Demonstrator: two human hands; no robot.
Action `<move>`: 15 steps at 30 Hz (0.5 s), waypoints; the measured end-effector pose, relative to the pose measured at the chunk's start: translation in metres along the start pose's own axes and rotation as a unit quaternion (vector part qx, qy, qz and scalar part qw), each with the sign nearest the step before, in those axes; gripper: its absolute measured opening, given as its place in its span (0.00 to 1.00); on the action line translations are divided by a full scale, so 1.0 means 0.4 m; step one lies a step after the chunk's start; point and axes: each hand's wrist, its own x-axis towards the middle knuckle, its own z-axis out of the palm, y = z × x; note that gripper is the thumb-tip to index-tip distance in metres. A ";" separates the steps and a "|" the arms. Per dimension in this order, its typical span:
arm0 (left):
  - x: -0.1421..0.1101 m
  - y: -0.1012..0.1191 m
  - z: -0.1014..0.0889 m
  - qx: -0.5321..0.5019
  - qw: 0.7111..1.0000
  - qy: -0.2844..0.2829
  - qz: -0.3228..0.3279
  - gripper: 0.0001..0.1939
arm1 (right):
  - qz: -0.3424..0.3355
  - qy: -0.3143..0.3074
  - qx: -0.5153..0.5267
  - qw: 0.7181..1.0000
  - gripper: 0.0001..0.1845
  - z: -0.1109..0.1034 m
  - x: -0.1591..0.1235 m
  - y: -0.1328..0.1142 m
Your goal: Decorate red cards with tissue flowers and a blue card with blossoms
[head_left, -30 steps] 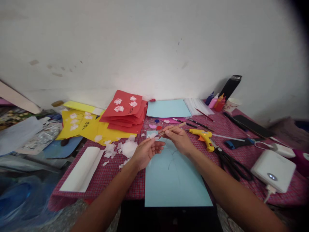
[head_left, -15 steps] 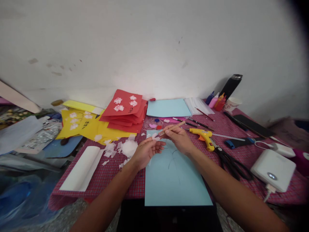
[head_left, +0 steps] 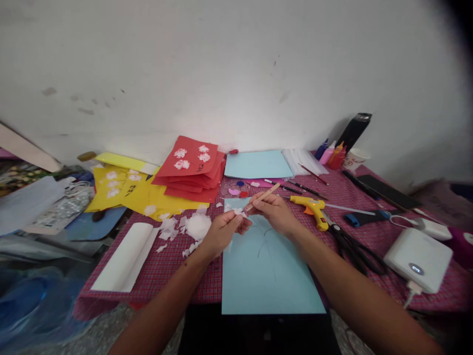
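Thumb and fingers of my left hand (head_left: 221, 233) pinch a small piece of white tissue paper (head_left: 238, 212). My right hand (head_left: 275, 211) is closed around a light wooden stick (head_left: 269, 191), tilted so its lower end meets the paper; the tip itself is too small to make out. Both hands are over the upper part of a light blue sheet (head_left: 273, 291), which carries a few thin dark curved lines. Left of the hands lie a round pile of white paper pieces (head_left: 198, 226) and loose torn scraps (head_left: 168, 229). Small purple, blue and red discs (head_left: 243, 195) sit just beyond them.
Red cards (head_left: 188, 165) with paper blossoms are stacked back left, beside yellow sheets (head_left: 140, 192). A folded white paper (head_left: 125, 256) lies at left. To the right are a yellow glue gun (head_left: 312, 209), black-handled scissors (head_left: 354, 249), a power bank (head_left: 419, 259), paint bottles (head_left: 327, 154) and a black flask (head_left: 353, 130).
The right hand's stick has tipped a little more upright and its lower end has shifted slightly right. My left fingers have closed further over the white paper piece.
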 end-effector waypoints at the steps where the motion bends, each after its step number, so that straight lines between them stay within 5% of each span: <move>1: -0.001 0.001 -0.001 0.013 1.000 -0.003 0.003 0.16 | -0.001 -0.001 -0.013 1.000 0.13 0.000 0.000 -0.002; 11: -0.013 0.015 0.001 0.154 0.987 -0.028 0.043 0.18 | -0.041 -0.003 -0.172 0.984 0.15 0.000 -0.007 -0.025; 15: -0.016 0.015 0.002 0.161 0.985 -0.038 0.041 0.19 | -0.048 -0.004 -0.129 0.990 0.11 -0.003 -0.010 -0.009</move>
